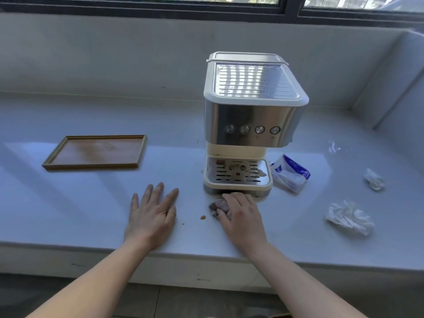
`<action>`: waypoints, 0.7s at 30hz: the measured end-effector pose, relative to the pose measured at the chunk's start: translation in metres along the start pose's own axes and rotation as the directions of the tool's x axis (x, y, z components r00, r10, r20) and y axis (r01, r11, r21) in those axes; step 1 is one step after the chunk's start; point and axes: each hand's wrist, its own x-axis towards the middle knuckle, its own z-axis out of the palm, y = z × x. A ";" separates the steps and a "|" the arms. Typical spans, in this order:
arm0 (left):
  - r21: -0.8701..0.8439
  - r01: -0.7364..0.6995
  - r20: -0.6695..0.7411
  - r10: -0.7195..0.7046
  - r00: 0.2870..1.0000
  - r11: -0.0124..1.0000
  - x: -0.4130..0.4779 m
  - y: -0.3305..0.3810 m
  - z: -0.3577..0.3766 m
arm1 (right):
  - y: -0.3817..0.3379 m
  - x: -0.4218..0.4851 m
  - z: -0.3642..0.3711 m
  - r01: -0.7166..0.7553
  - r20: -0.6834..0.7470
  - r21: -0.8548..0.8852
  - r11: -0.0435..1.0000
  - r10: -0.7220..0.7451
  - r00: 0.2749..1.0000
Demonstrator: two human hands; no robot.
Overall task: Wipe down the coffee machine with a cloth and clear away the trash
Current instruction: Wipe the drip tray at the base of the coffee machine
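On counter [68, 203]: left hand [152, 214] flat, fingers spread | right hand [241, 216] grips cloth [215, 206] | drip tray [237, 185] holds debris [259, 173]

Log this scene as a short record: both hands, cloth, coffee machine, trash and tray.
coffee machine: upright, drip grate stained
left hand: flat on the counter, fingers spread, holding nothing
right hand: holds the cloth on the counter at the machine's front edge
trash: wrapper beside machine; crumpled paper and small wad farther right
wooden tray: left of machine
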 end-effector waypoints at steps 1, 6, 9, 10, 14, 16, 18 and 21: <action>-0.002 0.001 0.001 -0.001 1.000 1.000 0.000 0.000 0.000 | -0.004 0.004 0.001 0.005 0.014 0.021 1.000 -0.005 1.000; 0.002 -0.004 -0.002 0.004 1.000 1.000 0.001 -0.001 0.000 | -0.008 0.019 -0.008 -0.002 0.161 0.189 0.982 -0.029 0.987; -0.004 0.005 -0.014 -0.005 1.000 1.000 0.000 -0.003 0.002 | -0.007 0.014 -0.018 0.015 0.202 0.372 0.928 -0.097 0.975; -0.008 0.005 -0.018 -0.005 1.000 1.000 0.001 -0.004 0.003 | -0.010 0.010 -0.019 0.087 0.190 0.367 0.926 -0.166 0.968; -0.021 -0.002 -0.007 0.002 1.000 1.000 0.000 -0.004 0.003 | -0.007 -0.006 -0.013 0.279 0.172 0.192 0.941 -0.313 0.934; -0.015 0.005 0.025 -0.004 1.000 1.000 0.000 -0.004 0.003 | 0.004 -0.009 -0.014 0.185 0.126 0.130 0.974 -0.201 0.971; -0.045 0.055 0.039 -0.053 0.998 0.997 0.006 0.002 -0.002 | 0.014 -0.014 -0.021 0.064 0.077 0.050 0.997 -0.068 0.995; -0.187 0.033 -0.056 -0.044 0.997 0.982 0.026 0.034 -0.015 | 0.023 -0.011 -0.030 -0.024 0.058 0.018 1.000 0.023 0.998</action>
